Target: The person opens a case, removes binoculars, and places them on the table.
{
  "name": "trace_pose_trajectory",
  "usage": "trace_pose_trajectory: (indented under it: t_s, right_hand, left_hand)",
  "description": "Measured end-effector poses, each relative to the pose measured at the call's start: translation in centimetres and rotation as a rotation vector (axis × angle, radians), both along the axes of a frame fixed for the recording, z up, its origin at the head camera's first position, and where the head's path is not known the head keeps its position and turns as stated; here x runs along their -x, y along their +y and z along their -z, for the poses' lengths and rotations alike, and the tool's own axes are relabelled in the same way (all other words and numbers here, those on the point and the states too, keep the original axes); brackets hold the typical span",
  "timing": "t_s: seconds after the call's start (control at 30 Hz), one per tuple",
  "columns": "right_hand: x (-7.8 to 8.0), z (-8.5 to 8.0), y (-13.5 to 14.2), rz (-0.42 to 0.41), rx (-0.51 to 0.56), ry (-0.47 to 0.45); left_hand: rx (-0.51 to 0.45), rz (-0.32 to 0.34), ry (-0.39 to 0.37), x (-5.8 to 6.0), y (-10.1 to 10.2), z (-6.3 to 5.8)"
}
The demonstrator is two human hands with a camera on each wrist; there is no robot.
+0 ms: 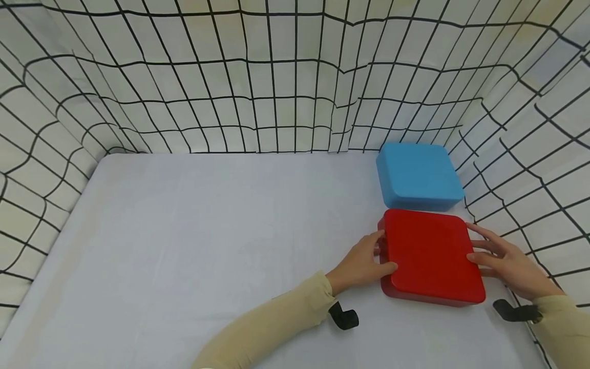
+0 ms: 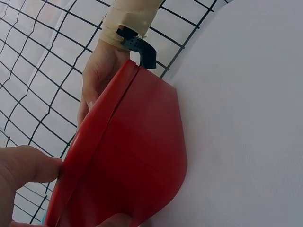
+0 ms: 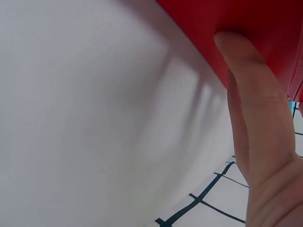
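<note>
A red box [image 1: 430, 256] with rounded corners lies between both hands, near the right side of the white surface. At its left side the left hand [image 1: 361, 264] grips it, thumb on the lid's edge and fingers against the side wall. On the opposite side the right hand [image 1: 511, 264] holds it, its thumb by the top edge. The right wrist view shows that hand's fingers [image 3: 258, 90] against the red wall. A seam between lid and body runs along the red box in the left wrist view. Whether its bottom touches the surface I cannot tell.
Just behind the red box stands a blue box [image 1: 420, 174] in the far right corner. Black wire grid [image 1: 295, 97] walls border the white surface [image 1: 193, 246] at the back, left and right. The right grid runs close beside the right hand.
</note>
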State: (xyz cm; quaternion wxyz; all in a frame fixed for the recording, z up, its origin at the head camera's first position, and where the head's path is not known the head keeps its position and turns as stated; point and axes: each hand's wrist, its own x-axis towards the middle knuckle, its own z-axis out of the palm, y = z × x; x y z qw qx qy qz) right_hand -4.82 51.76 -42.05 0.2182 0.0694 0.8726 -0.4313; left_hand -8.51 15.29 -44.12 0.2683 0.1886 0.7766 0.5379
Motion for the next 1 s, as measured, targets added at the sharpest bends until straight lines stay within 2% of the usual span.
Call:
trace_pose_trajectory:
  t_s: [0.37,0.63,0.8,1.0]
  right_hand:
    - [0.1,0.1,-1.6,-0.016,0.001,0.031]
    - [0.3,-0.1,-3.3,-0.011,0.071,0.055]
    - [0.4,-0.1,-4.4,-0.008,0.102,0.039]
    - [0.6,-0.1,-5.7,-0.033,0.151,0.043]
  left_hand:
    - [-0.011,-0.014,-0.017,0.4,-1.6,-0.1]
    - [-0.023,-0.012,-0.019,0.7,-3.1,0.1]
    - [-0.012,-0.012,-0.025,0.8,-4.2,0.3]
    - [-0.019,-0.016,-0.035,1.0,-5.7,0.5]
